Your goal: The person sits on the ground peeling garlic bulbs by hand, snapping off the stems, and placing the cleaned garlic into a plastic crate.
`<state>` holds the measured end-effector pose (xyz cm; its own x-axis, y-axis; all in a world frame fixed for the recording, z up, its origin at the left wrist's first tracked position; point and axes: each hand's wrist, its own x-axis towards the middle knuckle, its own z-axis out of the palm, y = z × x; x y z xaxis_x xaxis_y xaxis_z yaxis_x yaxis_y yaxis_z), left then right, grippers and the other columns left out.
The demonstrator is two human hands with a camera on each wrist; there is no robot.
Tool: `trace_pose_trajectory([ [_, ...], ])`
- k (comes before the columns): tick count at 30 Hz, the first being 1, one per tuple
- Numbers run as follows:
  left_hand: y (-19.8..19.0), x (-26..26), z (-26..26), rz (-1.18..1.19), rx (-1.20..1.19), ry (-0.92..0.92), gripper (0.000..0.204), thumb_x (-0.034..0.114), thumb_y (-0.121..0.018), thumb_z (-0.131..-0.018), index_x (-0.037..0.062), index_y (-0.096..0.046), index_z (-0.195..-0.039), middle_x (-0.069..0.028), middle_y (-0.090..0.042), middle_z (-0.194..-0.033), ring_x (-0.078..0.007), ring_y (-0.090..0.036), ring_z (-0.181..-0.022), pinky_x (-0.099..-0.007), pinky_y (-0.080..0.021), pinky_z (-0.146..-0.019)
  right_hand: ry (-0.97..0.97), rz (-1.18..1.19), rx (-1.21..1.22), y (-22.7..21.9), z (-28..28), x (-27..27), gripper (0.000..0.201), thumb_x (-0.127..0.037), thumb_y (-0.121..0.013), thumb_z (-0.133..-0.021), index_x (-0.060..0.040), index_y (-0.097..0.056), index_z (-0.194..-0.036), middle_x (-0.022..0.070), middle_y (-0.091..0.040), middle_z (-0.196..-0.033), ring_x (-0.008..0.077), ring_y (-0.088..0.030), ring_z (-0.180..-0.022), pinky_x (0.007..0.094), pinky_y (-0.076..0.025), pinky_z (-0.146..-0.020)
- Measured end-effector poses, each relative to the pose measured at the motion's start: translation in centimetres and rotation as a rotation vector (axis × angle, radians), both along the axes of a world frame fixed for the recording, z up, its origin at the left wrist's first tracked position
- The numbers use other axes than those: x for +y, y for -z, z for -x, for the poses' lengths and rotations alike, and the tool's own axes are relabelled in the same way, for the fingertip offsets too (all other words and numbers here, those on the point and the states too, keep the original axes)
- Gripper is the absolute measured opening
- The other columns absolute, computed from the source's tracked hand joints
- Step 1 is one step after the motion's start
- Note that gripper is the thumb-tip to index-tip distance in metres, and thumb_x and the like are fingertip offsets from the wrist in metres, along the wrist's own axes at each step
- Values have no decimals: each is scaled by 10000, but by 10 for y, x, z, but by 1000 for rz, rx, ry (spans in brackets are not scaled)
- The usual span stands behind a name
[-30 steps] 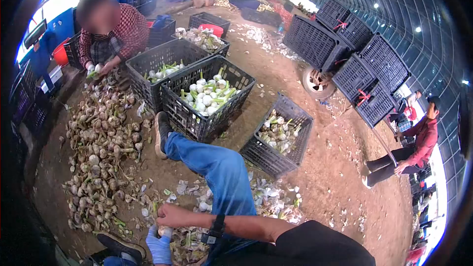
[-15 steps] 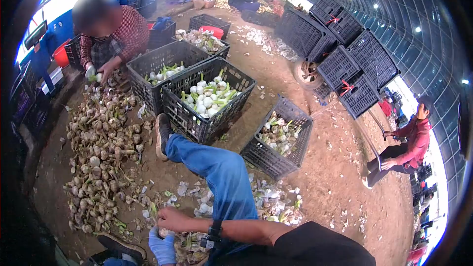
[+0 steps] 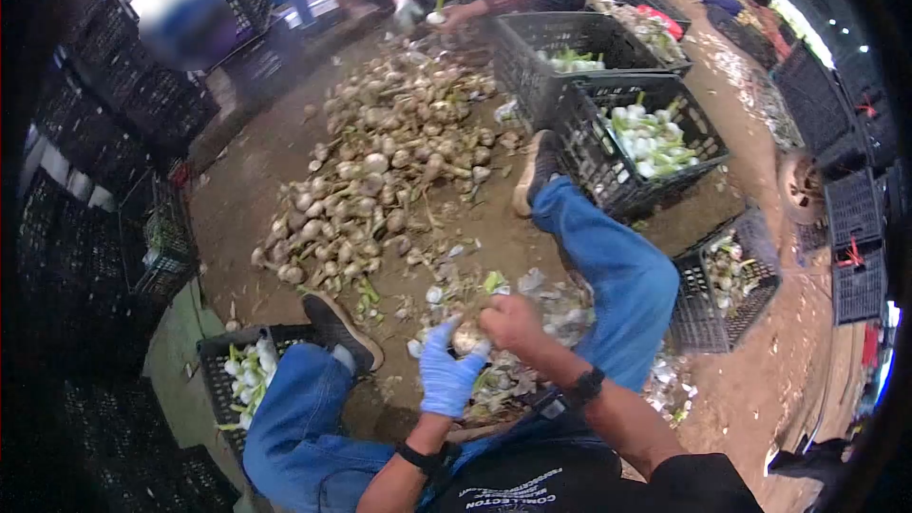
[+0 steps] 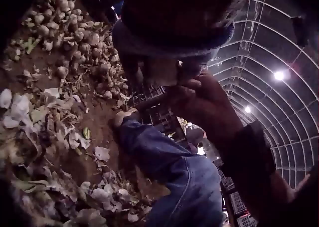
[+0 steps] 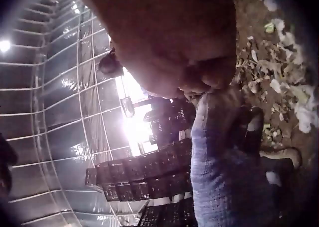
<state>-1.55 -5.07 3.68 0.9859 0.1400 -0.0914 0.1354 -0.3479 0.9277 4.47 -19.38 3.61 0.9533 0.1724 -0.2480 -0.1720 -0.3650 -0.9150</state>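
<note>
In the head view my left hand (image 3: 449,372), in a light blue glove, grips a garlic bulb (image 3: 467,337) low between my knees. My bare right hand (image 3: 513,323) has its fingers curled at the bulb's right side, with the fingertips hidden. The right wrist view shows bare curled fingers (image 5: 204,80) right against the top of the blue glove (image 5: 214,172). In the left wrist view the gloved hand is dark, and the bare right hand (image 4: 204,102) meets it. A heap of unpeeled garlic (image 3: 380,161) lies on the ground ahead of my hands.
Black crates of peeled garlic stand beyond my right foot (image 3: 655,185) and by my left leg (image 3: 214,370). Another crate (image 3: 698,313) holds garlic at the right. Loose skins (image 3: 503,389) litter the ground. Across the heap, a person's hands (image 3: 456,16) hold a stemmed bulb.
The head view has swung left and down, so the crate beside my left leg now shows and the person with the loaded cart does not. My hands stay together at the bulb.
</note>
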Motion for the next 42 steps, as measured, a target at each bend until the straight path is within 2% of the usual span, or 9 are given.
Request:
trace_pose_trajectory([
  [3, -6, 0, -3, 17, -7, -14, 521, 99, -759, -724, -12, -586, -1203, -97, -620, -1044, -172, -602, -943, -302, -491, -849, 107, -322, 266, -17, 0, 1, 213, -152, -538, -809, 17, -531, -678, -6, -429, -571, 79, -394, -552, 307, -336, -475],
  [14, -14, 4, -7, -178, -168, -31, 495, 96, -767, -734, -10, -585, -1182, -91, -620, -1053, -185, -609, -929, -312, -503, -825, 88, 67, -132, -38, 5, 13, 291, -163, -608, -818, 15, -435, -665, 67, -334, -557, 87, -341, -543, 335, -307, -469],
  [17, -12, 7, -8, 72, 85, -49, 475, 148, -728, -778, 3, -585, -1208, -92, -643, -1051, -190, -623, -906, -305, -511, -813, 69, -8, -99, -30, 3, 11, 267, -155, -609, -816, 12, -445, -688, 79, -337, -563, 89, -350, -550, 345, -314, -472],
  [23, -6, 17, -9, 1281, 364, -95, 527, 289, -617, -819, 0, -534, -1251, -110, -636, -1136, -224, -641, -981, -342, -557, -788, -68, 30, -318, -39, -1, -4, 198, -113, -587, -825, 23, -475, -734, 133, -441, -623, 176, -421, -544, 365, -363, -513],
  [27, -1, 14, -6, 1494, 383, -125, 573, 336, -579, -832, 0, -493, -1289, -120, -610, -1176, -245, -626, -1023, -361, -555, -832, -95, 27, -287, -37, 2, -7, 141, -121, -578, -852, 16, -580, -824, 96, -505, -653, 173, -483, -588, 325, -402, -548],
  [28, 2, 16, -7, 1495, 381, -125, 573, 336, -579, -832, 0, -493, -1289, -120, -610, -1176, -245, -626, -1023, -361, -555, -832, -96, 27, -288, -41, 3, -8, 141, -121, -578, -852, 16, -580, -824, 96, -505, -653, 173, -483, -588, 325, -402, -548],
  [30, 7, 20, -7, 1348, 287, -38, 603, 326, -597, -834, 5, -465, -1327, -125, -596, -1206, -238, -616, -1044, -365, -546, -854, -2, -386, 274, -53, 8, -10, 196, -185, -595, -897, 5, -638, -922, 10, -536, -683, 109, -491, -636, 281, -411, -572],
  [38, 2, 13, -11, 749, 141, -24, 601, 162, -606, -863, -30, -403, -1394, -119, -566, -1222, -148, -564, -1030, -276, -495, -871, 35, -202, 35, -42, 16, 8, 267, -238, -611, -934, 5, -645, -827, -33, -516, -681, 54, -456, -678, 252, -395, -587],
  [42, 15, 18, -12, 849, 222, -17, 643, 383, -579, -857, 8, -440, -1361, -126, -595, -1152, -216, -614, -944, -347, -535, -781, -31, -206, 62, -45, 23, 4, 298, -206, -593, -939, 3, -579, -727, -38, -490, -651, 44, -427, -642, 242, -358, -550],
])
